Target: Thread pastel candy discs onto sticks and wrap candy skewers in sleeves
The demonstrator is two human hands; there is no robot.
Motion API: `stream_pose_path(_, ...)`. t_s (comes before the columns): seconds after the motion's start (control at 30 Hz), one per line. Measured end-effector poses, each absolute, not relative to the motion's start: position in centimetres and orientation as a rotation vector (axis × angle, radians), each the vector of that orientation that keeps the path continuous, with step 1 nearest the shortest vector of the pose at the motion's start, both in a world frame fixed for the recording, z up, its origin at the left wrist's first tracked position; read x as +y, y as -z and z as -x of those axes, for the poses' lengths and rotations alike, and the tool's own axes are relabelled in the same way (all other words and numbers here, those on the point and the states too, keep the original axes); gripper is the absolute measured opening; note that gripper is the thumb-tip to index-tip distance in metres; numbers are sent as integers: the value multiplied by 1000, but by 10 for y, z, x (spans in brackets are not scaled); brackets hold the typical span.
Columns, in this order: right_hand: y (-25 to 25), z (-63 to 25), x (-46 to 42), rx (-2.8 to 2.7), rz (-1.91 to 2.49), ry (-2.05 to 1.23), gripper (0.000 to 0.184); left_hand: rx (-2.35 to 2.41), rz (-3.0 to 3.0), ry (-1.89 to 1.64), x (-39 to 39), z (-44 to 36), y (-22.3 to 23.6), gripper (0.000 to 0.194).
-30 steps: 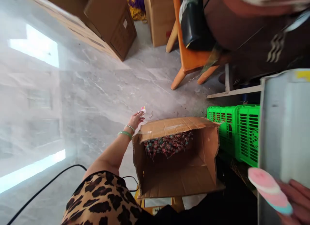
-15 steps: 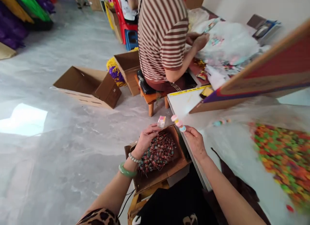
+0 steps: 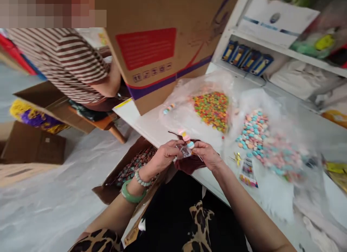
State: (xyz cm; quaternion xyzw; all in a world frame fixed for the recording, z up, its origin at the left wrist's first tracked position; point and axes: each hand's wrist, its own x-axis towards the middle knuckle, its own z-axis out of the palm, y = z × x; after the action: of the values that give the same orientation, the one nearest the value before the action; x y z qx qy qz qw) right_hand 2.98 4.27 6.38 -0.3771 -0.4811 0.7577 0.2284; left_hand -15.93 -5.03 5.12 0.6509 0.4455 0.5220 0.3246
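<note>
My left hand (image 3: pixel 167 153) wears a beaded bracelet and a green bangle, its fingers pinched on a small clear printed plastic bag (image 3: pixel 185 151). Close beside it, my right hand (image 3: pixel 207 155) grips a short candy skewer (image 3: pixel 186 137) with pink, yellow and blue-white pieces. The skewer's lower end meets the mouth of the bag; whether it is inside, I cannot tell. Below and left of my left hand, an open carton (image 3: pixel 108 179) holds many similar wrapped skewers (image 3: pixel 135 165). On the white table (image 3: pixel 148 127) lies another candy skewer (image 3: pixel 168 109).
A plastic sack of small orange-green candies (image 3: pixel 213 109) and a heap of pastel candies (image 3: pixel 253 131) lie on the table. Gold ties (image 3: pixel 238 158) and a printed packet (image 3: pixel 248 172) are right of my hand. A tall carton (image 3: pixel 162 49) stands behind; a seated person (image 3: pixel 78 64) is left.
The view has swung right toward the table. My hands, apart above the carton earlier, have come together at the table's edge, bringing the candy skewer and the plastic bag into contact.
</note>
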Motion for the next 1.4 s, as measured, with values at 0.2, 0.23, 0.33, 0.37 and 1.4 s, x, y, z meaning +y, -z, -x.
stream_pose_path(0.2,-64,-127,35,-1039,1100,-1776,17,1206,-1159,-1551,-1,94,-60,9)
stream_pose_path(0.23,-64,-138,34,-968,1104,-1709,17,1312,-939,-1634,6,84,-58,12)
stream_pose_path(0.33,-64,-162,33,-780,1089,-1541,17,1401,-538,-1518,17,45,-52,27)
stream_pose_path(0.37,-64,-167,33,-735,1074,-1491,17,1307,-568,-1363,17,30,-51,33)
stream_pose_path(1.4,-57,-177,29,-786,1133,-1398,6,1028,-549,-1314,58,-65,-46,28)
